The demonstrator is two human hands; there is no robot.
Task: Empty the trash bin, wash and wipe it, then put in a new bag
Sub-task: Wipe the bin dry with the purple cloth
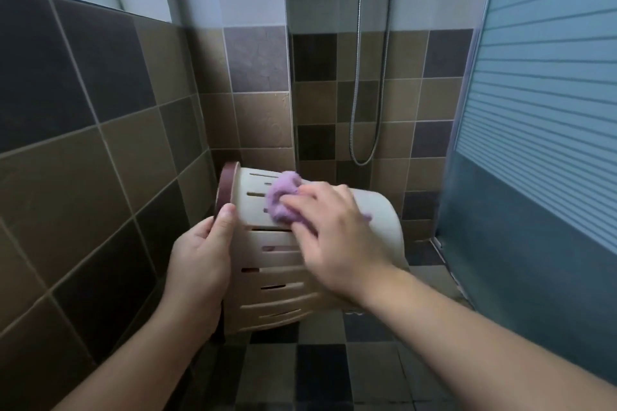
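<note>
I have the bin (277,264) held up off the floor (320,374) and tipped sideways in the shower corner, its rim (224,190) turned left so the slotted side faces me for wiping. My left hand (200,260) grips that rim, thumb over the edge, to steady it. My right hand (337,227) presses a bunched purple cloth (283,197) onto the upper side, fingers curled over it. The hose (369,77) hangs behind; wall tiles (83,160) crowd the left and the glass door (534,110) the right.
</note>
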